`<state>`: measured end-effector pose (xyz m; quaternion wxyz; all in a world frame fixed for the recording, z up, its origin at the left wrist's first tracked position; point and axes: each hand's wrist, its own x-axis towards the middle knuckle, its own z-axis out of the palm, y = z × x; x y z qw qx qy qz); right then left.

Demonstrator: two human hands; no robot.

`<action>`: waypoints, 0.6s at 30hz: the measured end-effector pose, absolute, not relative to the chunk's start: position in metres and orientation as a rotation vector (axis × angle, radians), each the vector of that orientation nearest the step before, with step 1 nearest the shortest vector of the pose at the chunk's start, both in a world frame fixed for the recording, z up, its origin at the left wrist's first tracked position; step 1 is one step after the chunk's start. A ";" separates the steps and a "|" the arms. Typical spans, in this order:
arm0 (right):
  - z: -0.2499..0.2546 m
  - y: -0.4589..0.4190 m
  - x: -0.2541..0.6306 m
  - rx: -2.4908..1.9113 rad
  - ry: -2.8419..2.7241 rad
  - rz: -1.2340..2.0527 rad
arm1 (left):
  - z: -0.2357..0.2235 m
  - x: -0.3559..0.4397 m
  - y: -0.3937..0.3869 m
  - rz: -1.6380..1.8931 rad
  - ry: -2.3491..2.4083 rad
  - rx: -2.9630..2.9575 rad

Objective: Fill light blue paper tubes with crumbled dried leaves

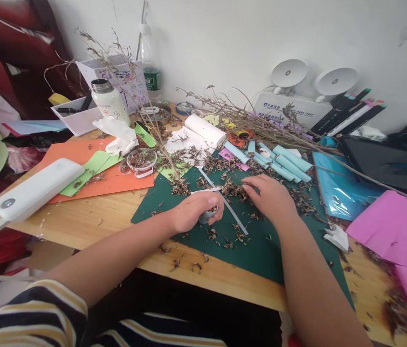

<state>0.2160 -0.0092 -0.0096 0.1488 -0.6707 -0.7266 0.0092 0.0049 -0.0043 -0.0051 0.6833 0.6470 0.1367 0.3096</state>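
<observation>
Over the green mat [239, 255] on my wooden counter [98, 221], my left hand [198, 210] is wrapped around a little blue paper tube [205, 218], mouth up, with brown crumbly stuff showing inside. Hands are apart: my right hand [270, 195] is just beyond it, fingertips at a heap of dried plant bits [234, 188], and honestly I can't tell if they've pinched any. Other containers: a shallow clear tub [149, 171] with more of the same curly, brittle bits in it, a round metal tin [170, 113] with something white sitting inside, an uncapped white flask [111, 101] (can't see what's in there), and a see-through plastic bottle [151, 79] with a green label by the wall. Further back on the right side there's a bunch of smooth light-blue paper rolls [286, 161], at least one plugged with brown bits, next to a fat white roll [206, 130]. Texture-wise it's a mix: thin twiggy dried stems [221, 108] lying behind the rolls, flat orange paper [98, 180], a shiny crinkled blue plastic sleeve [336, 183], and matte pink sheets [387, 221] with crumbs on them.
</observation>
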 end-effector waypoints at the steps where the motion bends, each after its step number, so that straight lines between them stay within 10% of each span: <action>1: -0.009 -0.010 0.217 -1.941 -2.068 -0.019 | -0.006 0.005 -0.004 0.694 0.295 1.447; 18: -0.011 -0.007 0.183 -1.840 -2.378 -0.200 | -0.013 0.004 -0.004 0.708 0.254 1.502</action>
